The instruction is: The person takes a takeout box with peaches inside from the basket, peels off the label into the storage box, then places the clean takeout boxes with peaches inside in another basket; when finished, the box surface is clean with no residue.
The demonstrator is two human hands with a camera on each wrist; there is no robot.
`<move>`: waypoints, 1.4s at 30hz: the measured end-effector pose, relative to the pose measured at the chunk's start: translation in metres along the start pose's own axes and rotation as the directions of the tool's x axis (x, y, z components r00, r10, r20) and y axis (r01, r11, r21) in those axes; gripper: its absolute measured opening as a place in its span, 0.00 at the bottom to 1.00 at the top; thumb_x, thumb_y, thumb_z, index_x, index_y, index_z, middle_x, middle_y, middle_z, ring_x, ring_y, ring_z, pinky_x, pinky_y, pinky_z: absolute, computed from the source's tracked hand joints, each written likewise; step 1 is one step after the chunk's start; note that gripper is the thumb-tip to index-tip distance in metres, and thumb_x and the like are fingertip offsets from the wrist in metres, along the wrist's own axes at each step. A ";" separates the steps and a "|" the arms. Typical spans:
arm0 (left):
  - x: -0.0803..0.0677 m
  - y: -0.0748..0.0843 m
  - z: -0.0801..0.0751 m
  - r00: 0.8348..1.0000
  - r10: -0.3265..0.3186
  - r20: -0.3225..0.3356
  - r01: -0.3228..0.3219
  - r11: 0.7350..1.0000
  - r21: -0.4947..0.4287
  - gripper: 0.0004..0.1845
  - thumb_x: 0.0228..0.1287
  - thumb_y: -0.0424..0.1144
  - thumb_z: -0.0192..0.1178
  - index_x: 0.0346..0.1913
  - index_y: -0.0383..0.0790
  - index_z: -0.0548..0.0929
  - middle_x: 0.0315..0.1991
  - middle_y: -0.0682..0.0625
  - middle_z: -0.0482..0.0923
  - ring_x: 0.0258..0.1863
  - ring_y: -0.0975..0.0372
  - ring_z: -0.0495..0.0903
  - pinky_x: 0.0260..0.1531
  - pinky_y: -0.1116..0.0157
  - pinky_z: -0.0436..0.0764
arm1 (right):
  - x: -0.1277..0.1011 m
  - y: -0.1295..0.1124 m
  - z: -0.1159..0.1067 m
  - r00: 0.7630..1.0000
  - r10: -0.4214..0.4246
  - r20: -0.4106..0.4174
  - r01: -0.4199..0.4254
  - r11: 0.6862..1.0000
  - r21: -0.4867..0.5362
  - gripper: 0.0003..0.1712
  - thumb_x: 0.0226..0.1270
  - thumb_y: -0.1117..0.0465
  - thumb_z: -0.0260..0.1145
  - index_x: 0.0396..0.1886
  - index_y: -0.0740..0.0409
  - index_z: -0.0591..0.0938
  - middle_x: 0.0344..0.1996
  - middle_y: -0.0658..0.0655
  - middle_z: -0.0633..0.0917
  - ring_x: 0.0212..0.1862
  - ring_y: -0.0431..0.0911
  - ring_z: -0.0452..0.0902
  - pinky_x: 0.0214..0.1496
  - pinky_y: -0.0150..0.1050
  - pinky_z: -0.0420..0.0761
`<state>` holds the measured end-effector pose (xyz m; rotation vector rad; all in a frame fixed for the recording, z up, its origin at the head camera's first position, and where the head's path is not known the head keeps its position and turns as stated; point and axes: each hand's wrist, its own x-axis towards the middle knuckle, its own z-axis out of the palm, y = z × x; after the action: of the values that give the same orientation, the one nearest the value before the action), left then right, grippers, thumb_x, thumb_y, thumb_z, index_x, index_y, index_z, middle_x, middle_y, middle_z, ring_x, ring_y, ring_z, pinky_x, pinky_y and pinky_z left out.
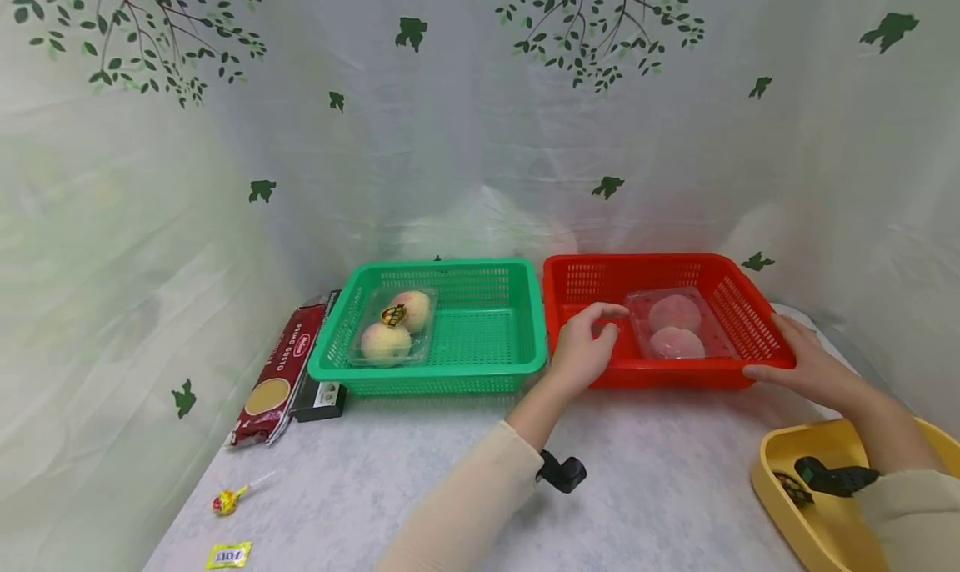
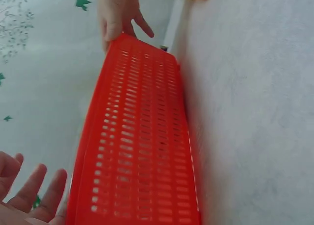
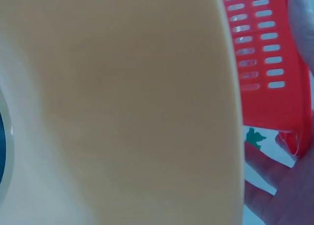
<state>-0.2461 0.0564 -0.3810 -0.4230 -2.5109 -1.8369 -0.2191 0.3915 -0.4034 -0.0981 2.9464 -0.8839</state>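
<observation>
Bench [image 1: 420, 505]: white, textured cover, carrying two perforated baskets side by side along the back.

Red basket [image 1: 738, 305]: sits flat on the bench to the right of the green basket [image 1: 465, 338], the two near but apart. It holds a clear clamshell tray of pale pink meat [image 1: 677, 326] lying toward its right half.

Right hand [image 1: 806, 363]: fingers curled over the basket's right front corner, thumb along the wall. Left hand [image 1: 588, 347]: fingers spread and relaxed at the left front rim, touching at most, not clamped.

Judgement: any shift of the basket wants both hands seated on opposite rims first; the left should close fully. Keep it level so the tray does not slide, and clear of the yellow bowl [image 1: 780, 464] at the near right
</observation>
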 end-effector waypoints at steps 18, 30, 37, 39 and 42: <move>-0.058 -0.044 -0.118 0.758 0.325 -0.565 -0.444 0.892 -0.083 0.17 0.68 0.21 0.44 0.39 0.34 0.84 0.36 0.38 0.87 0.33 0.56 0.84 0.34 0.62 0.85 | 0.000 -0.076 0.010 0.987 -0.108 -0.115 0.114 0.993 0.043 0.60 0.63 0.44 0.69 0.82 0.50 0.41 0.80 0.70 0.40 0.75 0.75 0.40 0.56 0.75 0.70; -0.076 -0.060 -0.218 0.639 0.193 -0.744 -0.212 0.975 0.070 0.12 0.72 0.28 0.49 0.49 0.35 0.83 0.48 0.43 0.84 0.48 0.58 0.79 0.47 0.71 0.72 | 0.017 -0.173 0.050 0.922 -0.341 -0.183 0.373 0.908 0.192 0.44 0.67 0.51 0.69 0.78 0.43 0.58 0.80 0.55 0.55 0.76 0.60 0.54 0.58 0.61 0.79; -0.079 -0.081 -0.250 0.690 0.085 -0.719 0.000 0.993 0.117 0.15 0.73 0.33 0.50 0.54 0.42 0.83 0.56 0.47 0.83 0.59 0.58 0.77 0.61 0.54 0.73 | 0.033 -0.215 0.084 0.903 -0.384 -0.190 0.424 0.868 0.261 0.39 0.68 0.52 0.67 0.76 0.39 0.63 0.77 0.49 0.61 0.76 0.53 0.57 0.65 0.63 0.74; -0.079 -0.087 -0.255 0.696 0.075 -0.714 0.037 0.989 0.140 0.15 0.72 0.33 0.51 0.55 0.42 0.83 0.60 0.47 0.80 0.65 0.55 0.74 0.66 0.48 0.69 | 0.037 -0.226 0.094 0.902 -0.386 -0.193 0.430 0.845 0.318 0.37 0.69 0.54 0.67 0.75 0.40 0.64 0.76 0.49 0.64 0.75 0.53 0.59 0.66 0.61 0.73; -0.077 -0.097 -0.260 0.691 0.081 -0.718 0.070 0.982 0.178 0.15 0.70 0.33 0.52 0.53 0.42 0.84 0.66 0.47 0.76 0.72 0.52 0.67 0.70 0.43 0.63 | 0.042 -0.243 0.109 0.910 -0.377 -0.172 0.413 0.793 0.448 0.34 0.71 0.55 0.65 0.74 0.43 0.65 0.74 0.50 0.67 0.74 0.53 0.63 0.67 0.57 0.75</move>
<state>-0.2340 -0.2309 -0.4015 0.2724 -2.0580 -1.3374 -0.2421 0.1263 -0.3616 -0.6894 2.7049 -1.6765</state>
